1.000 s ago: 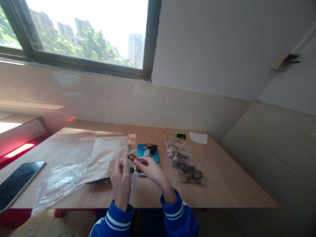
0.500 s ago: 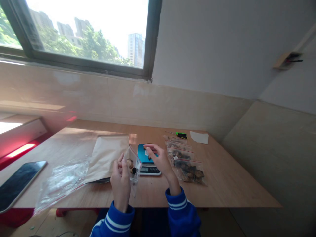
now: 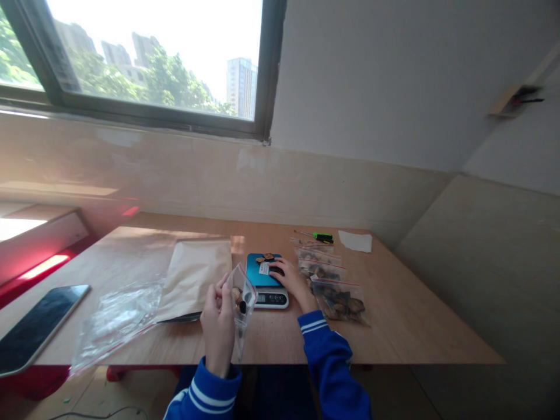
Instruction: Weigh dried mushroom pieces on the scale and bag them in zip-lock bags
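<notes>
My left hand (image 3: 219,321) pinches the edge of a small clear zip bag (image 3: 247,291) with a red seal line, holding it upright. Inside it sit a few pale brown and dark dried pieces (image 3: 238,296). To its right, my right hand (image 3: 292,280) reaches over the blue pan of a small digital scale (image 3: 256,274), fingers curled down at a dark dried slice (image 3: 275,270) that they partly cover. Several brown dried slices (image 3: 266,257) lie at the back of the pan, near a white label (image 3: 263,268). The scale's display is too small to read.
Right of the scale, filled zip bags (image 3: 341,303) lie in an overlapping row. Behind them are a green-and-black screwdriver (image 3: 322,237) and white paper (image 3: 355,241). At left lie a kraft paper pouch (image 3: 192,274), empty clear bags (image 3: 122,315) and a phone (image 3: 44,326).
My right hand has moved from the back of the pan to its right side, lower down. Slices formerly at its fingertips now rest on the pan. My left hand still holds the bag.
</notes>
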`<action>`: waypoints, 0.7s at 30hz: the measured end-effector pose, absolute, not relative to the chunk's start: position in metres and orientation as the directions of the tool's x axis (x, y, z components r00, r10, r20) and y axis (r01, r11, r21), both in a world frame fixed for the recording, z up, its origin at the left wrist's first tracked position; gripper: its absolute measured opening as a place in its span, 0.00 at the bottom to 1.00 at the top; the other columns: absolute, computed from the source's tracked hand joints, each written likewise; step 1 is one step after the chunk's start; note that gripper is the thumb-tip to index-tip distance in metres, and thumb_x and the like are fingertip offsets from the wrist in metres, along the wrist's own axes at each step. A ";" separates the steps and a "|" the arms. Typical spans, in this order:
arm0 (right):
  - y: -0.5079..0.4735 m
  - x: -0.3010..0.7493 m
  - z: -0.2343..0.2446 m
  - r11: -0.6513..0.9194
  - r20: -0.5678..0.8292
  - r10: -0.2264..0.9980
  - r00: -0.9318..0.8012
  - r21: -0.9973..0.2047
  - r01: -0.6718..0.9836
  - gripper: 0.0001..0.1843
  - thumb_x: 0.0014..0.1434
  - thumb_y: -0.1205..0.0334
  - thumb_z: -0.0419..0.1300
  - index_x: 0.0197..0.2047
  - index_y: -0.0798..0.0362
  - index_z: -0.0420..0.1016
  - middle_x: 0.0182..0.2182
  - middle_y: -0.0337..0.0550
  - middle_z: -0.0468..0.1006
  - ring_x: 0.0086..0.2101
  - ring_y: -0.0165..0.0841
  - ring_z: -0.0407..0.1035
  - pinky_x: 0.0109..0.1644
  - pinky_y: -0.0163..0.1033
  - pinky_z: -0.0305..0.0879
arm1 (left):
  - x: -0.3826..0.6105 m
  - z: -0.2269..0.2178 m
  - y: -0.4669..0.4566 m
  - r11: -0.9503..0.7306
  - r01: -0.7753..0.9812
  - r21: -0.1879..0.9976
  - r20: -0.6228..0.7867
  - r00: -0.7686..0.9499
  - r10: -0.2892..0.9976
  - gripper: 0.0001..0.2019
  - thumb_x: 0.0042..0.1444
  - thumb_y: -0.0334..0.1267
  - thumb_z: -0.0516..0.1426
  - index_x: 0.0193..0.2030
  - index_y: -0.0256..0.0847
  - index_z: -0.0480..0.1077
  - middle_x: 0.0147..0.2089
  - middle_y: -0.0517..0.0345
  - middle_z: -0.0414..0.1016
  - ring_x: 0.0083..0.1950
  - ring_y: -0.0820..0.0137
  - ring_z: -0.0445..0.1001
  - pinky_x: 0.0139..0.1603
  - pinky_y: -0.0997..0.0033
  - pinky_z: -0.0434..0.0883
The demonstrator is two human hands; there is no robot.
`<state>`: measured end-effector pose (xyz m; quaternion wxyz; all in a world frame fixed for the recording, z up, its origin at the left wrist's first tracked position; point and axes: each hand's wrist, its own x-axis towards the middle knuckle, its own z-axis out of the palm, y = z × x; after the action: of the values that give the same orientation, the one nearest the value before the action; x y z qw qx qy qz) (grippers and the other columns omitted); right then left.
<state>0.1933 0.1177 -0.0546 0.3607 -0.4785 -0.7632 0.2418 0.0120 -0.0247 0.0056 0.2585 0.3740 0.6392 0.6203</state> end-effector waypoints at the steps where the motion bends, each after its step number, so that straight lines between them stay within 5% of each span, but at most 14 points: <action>1: 0.116 0.194 -0.055 0.422 0.331 0.907 -0.261 -0.723 0.548 0.11 0.55 0.67 0.62 0.43 0.53 0.80 0.50 0.51 0.74 0.51 0.39 0.68 0.59 0.46 0.58 | 0.013 0.005 -0.025 -0.053 0.150 0.987 0.131 -0.579 0.805 0.14 0.55 0.50 0.51 0.25 0.44 0.60 0.29 0.58 0.72 0.34 0.65 0.73 0.36 0.67 0.68; 13: 0.111 0.192 -0.052 0.341 0.379 0.923 0.069 -0.887 0.312 0.13 0.52 0.54 0.62 0.34 0.54 0.81 0.35 0.49 0.82 0.38 0.42 0.75 0.45 0.46 0.69 | 0.011 0.001 -0.022 -0.098 0.082 0.992 0.127 -0.536 0.834 0.15 0.53 0.50 0.54 0.23 0.44 0.59 0.25 0.58 0.72 0.31 0.65 0.72 0.31 0.69 0.68; 21: 0.080 0.170 -0.002 0.309 0.307 0.948 0.079 -0.951 -0.013 0.21 0.55 0.47 0.60 0.42 0.56 0.79 0.40 0.49 0.82 0.39 0.37 0.76 0.42 0.41 0.71 | 0.012 -0.002 -0.018 -0.123 0.039 0.992 0.125 -0.526 0.841 0.15 0.52 0.50 0.56 0.22 0.45 0.61 0.24 0.59 0.71 0.32 0.64 0.72 0.34 0.67 0.68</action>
<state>0.1702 0.0797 -0.0020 0.5968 -0.4281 -0.5461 0.4029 0.0120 -0.0180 -0.0022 0.3094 0.3761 0.5854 0.6482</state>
